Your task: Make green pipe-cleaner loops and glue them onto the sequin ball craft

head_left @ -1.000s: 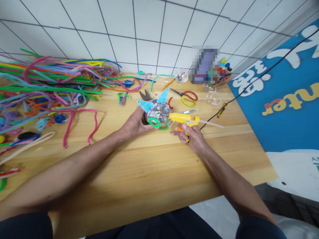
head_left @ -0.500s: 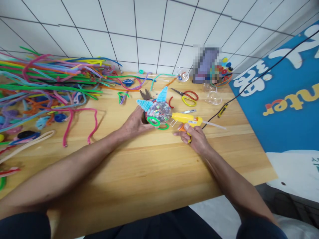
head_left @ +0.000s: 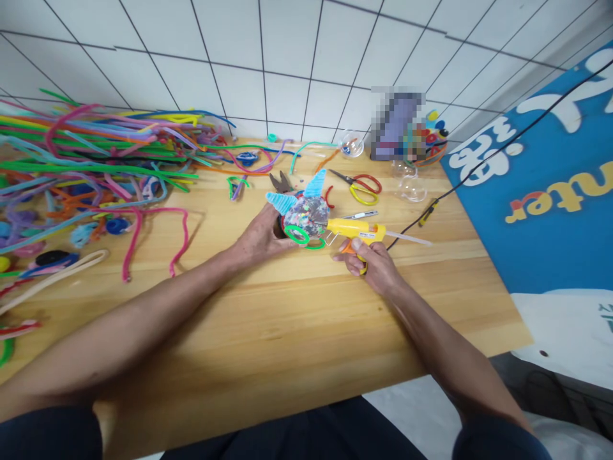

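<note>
My left hand (head_left: 263, 235) is closed around the side of a speckled, ball-shaped craft figure (head_left: 312, 213). Two light-blue pipe-cleaner ears (head_left: 281, 203) stick up from the figure, and green pipe-cleaner rings (head_left: 297, 235) sit at its front. Part of its underside is hidden by my fingers. My right hand (head_left: 371, 263) grips a yellow hot glue gun (head_left: 357, 229) by the handle, fingers around the orange trigger. The gun's nozzle meets the right side of the ball; whether it touches, I cannot tell. A clear glue stick (head_left: 409, 239) juts from the gun's back.
Pliers (head_left: 280, 182) lie behind the figure, with scissors (head_left: 363, 186) and a pen-like tool (head_left: 360, 214) to the right. A big heap of pipe cleaners (head_left: 110, 144) covers the left. Clear plastic domes (head_left: 412, 189) stand near a black cable (head_left: 407, 225).
The figure has shifted very slightly right in my left hand. The glue gun has moved a little left, its nozzle end now partly overlapped by the ball's edge.
</note>
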The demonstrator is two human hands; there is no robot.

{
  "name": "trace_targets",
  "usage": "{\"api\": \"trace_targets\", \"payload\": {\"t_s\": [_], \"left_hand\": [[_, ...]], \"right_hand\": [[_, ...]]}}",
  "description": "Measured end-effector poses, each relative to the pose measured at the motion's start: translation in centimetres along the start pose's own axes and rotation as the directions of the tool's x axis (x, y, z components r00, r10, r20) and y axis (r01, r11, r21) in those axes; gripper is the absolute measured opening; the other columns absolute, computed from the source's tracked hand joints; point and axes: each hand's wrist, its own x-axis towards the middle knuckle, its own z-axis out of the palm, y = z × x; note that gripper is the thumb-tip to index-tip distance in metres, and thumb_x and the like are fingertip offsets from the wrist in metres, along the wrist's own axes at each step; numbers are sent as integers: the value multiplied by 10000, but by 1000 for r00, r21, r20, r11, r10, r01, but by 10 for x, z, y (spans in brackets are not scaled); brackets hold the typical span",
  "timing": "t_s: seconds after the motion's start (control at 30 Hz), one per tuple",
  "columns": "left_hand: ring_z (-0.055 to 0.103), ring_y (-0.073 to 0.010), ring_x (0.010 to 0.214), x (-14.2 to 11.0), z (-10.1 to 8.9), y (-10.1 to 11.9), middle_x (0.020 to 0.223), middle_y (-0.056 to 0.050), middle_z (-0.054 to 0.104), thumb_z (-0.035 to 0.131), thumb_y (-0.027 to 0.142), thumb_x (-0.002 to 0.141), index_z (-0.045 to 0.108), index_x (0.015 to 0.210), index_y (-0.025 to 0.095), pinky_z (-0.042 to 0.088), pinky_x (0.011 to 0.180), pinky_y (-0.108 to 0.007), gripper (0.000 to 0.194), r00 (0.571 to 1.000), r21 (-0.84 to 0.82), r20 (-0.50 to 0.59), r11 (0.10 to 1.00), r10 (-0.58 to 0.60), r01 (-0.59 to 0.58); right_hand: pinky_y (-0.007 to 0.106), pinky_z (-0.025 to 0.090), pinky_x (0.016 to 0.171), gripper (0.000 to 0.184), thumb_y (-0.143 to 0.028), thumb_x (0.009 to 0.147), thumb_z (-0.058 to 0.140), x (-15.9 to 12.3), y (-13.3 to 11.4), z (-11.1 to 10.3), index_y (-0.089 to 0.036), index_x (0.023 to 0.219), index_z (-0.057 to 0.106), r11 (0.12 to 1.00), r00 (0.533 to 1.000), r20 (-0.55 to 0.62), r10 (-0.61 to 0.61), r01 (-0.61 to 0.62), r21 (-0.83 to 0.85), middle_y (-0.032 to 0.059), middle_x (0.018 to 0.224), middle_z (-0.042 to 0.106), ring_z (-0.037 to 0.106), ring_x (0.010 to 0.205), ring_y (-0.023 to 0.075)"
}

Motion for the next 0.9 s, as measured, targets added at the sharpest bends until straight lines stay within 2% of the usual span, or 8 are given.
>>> {"api": "trace_targets", "payload": {"t_s": [0.2, 0.37, 0.5, 0.6, 0.7, 0.9], "left_hand": [[683, -428, 1443, 1, 1, 3, 1505, -180, 715, 957, 647, 801, 566, 1601, 273, 587, 1213, -647, 966, 1000, -17, 8, 1000, -14, 14], [645, -434, 1493, 1, 0, -5, 1516, -168, 713, 948, 717, 763, 596, 1578, 282, 527, 1276, -653, 989, 999, 67, -17, 997, 28, -27], [665, -426, 1462, 1, 1, -8, 1513, -183, 713, 940, 686, 796, 594, 1579, 261, 501, 1287, -667, 956, 997, 66, -25, 995, 71, -69], [660, -407, 1470, 1, 2, -7, 1515, -177, 714, 942, 687, 787, 585, 1588, 264, 497, 1302, -625, 973, 999, 51, -24, 998, 37, -36], [650, -412, 1480, 0, 2, -8, 1520, -177, 712, 964, 679, 755, 589, 1582, 263, 491, 1305, -631, 998, 1000, 48, -29, 999, 8, -7], [621, -425, 1518, 2, 1, -10, 1603, -186, 662, 979, 654, 734, 604, 1553, 248, 483, 1310, -633, 988, 999, 53, -38, 999, -9, 11]], "right_hand": [[387, 648, 739, 620, -822, 748, 903, -1, 1, 3, -222, 811, 763, 1000, 1000, -19, -21, 22, 6, -127, 490, 386, 398, 437, 87], [408, 666, 753, 604, -815, 750, 902, -2, 2, 3, -234, 798, 742, 999, 999, -41, -29, 31, 37, -132, 476, 373, 390, 419, 91], [412, 672, 766, 585, -801, 759, 903, -2, 3, 6, -237, 845, 774, 999, 998, -38, -41, 41, 3, -129, 478, 390, 395, 423, 93], [430, 681, 847, 572, -797, 786, 885, -1, 4, 9, -239, 857, 781, 998, 998, -35, -56, 55, -9, -134, 480, 392, 397, 426, 85], [444, 681, 892, 581, -807, 786, 877, -1, 5, 12, -237, 855, 788, 998, 997, -42, -59, 58, -11, -134, 472, 394, 409, 427, 89], [424, 681, 870, 557, -759, 791, 890, -6, 2, 18, -218, 885, 800, 998, 997, -60, -56, 56, -3, -125, 469, 450, 443, 429, 95]]}}
